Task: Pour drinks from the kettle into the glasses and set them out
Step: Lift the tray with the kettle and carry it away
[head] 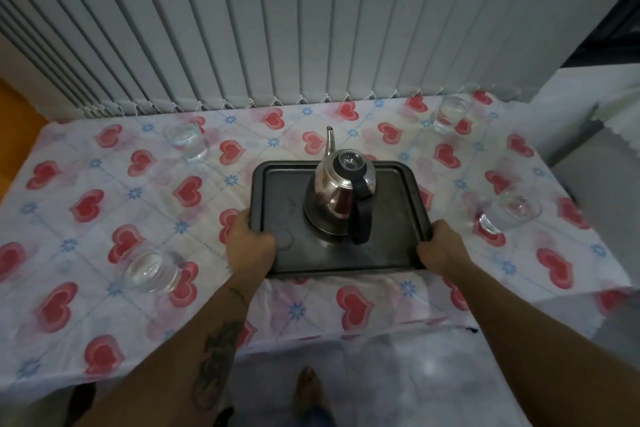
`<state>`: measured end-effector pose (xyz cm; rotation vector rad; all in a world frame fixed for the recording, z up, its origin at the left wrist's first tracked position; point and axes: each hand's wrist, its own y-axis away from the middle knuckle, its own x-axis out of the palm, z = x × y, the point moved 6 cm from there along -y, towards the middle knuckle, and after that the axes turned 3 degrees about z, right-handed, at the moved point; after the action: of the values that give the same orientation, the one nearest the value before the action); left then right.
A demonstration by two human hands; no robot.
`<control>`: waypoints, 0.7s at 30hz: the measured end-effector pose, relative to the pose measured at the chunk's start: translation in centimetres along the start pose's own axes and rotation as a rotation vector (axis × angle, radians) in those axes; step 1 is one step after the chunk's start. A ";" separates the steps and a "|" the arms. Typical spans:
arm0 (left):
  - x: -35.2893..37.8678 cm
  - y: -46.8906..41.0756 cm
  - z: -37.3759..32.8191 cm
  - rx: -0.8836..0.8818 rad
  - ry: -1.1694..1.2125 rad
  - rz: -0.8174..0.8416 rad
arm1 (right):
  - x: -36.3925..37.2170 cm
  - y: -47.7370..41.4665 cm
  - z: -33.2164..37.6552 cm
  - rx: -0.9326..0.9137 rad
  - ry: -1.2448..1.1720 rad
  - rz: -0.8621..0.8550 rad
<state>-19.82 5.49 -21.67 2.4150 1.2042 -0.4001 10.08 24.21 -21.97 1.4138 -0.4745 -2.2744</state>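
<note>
Kettle (337, 199) upright on tray (394, 253), between hands. Left hand (251, 243) and right hand (441, 246) clamp tray's near corners. Four glasses (147, 270) spread on counter (104, 184), well outside hands. Keep tray level; tall kettle likely tips.

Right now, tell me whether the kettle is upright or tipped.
Upright. The kettle stands flat on its base on the black tray, lid on top, spout rising away from the person, while the left hand and right hand hold the tray's near corners.

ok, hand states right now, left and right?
Left hand: closed on the tray, near-left edge.
Right hand: closed on the tray, near-right corner.
</note>
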 end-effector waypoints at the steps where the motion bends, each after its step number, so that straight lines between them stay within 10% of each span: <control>1: -0.3 0.7 -0.2 0.017 -0.002 -0.004 | 0.1 0.8 -0.5 -0.007 -0.017 0.002; 21: -10.2 28.8 6.1 0.109 0.068 -0.102 | -1.2 24.8 -12.5 -0.174 -0.388 0.028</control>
<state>-3.04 -20.12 -16.01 2.4844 1.3721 -0.4277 25.98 2.84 -14.20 0.8792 -0.3961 -2.5041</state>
